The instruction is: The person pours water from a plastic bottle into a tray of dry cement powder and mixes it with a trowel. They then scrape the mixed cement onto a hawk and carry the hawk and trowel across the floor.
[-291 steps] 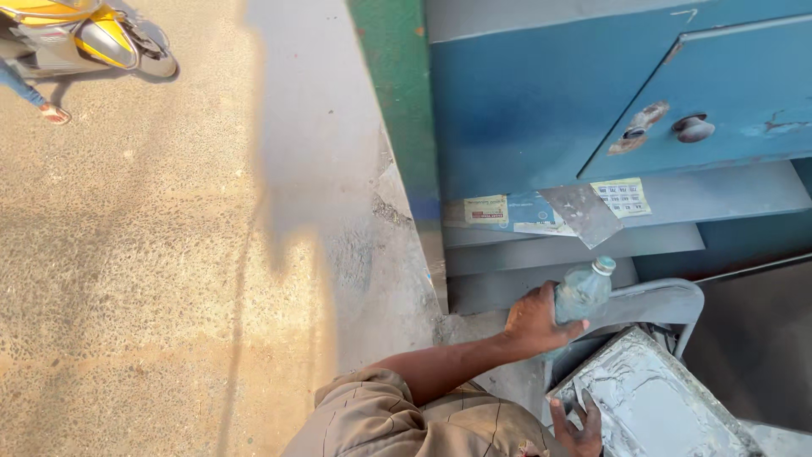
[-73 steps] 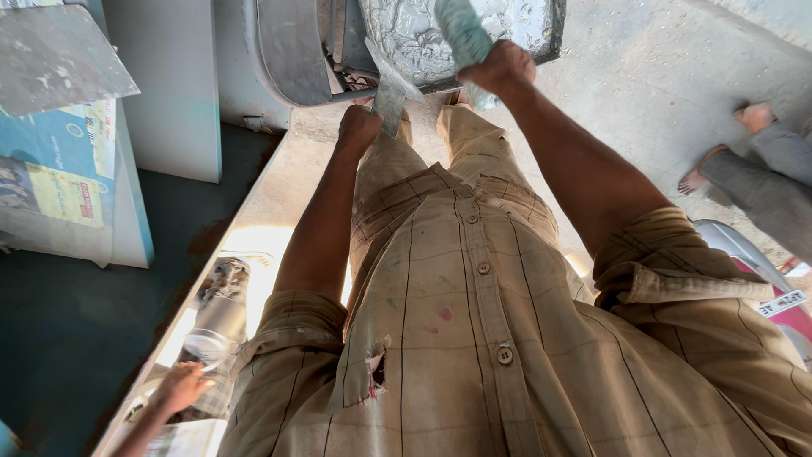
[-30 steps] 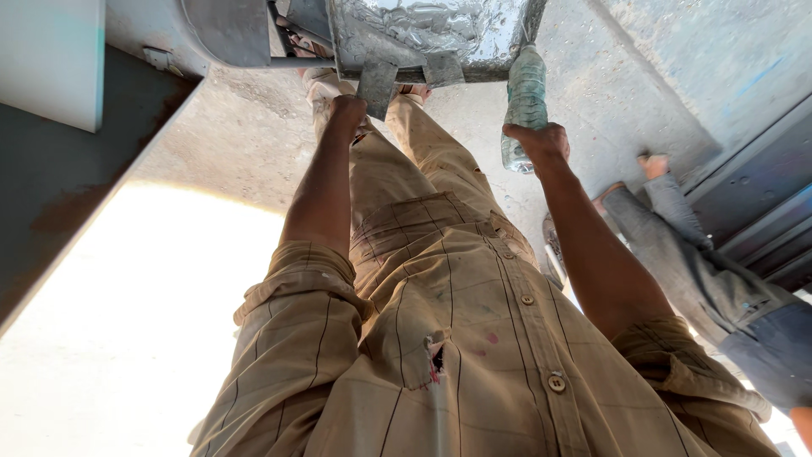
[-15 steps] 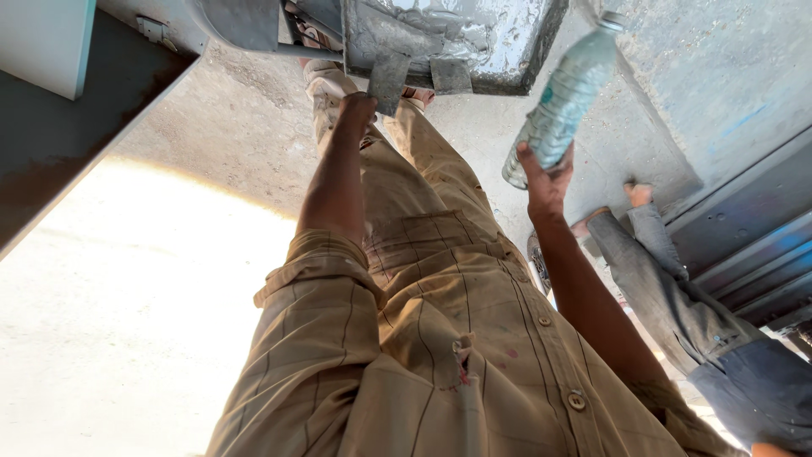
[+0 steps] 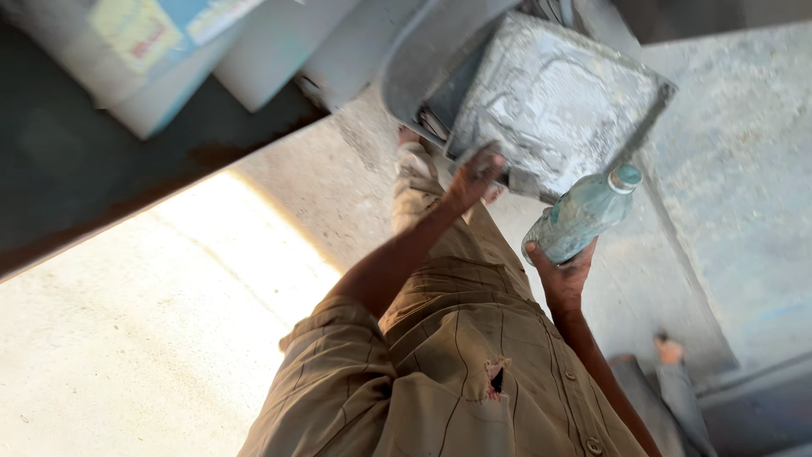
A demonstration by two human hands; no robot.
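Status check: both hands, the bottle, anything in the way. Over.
Left hand grips grey metal tray edge. Right hand holds clear plastic bottle, capped, tilted. Another person's foot nearby on concrete.

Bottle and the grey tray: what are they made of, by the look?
Bottle: probably clear plastic, blue-green tint, see-through wall, pale screw cap; held in the right hand. Tray: likely sheet metal, dull grey, scuffed and whitish-crusted, with a bent rim; the left hand touches its edge.
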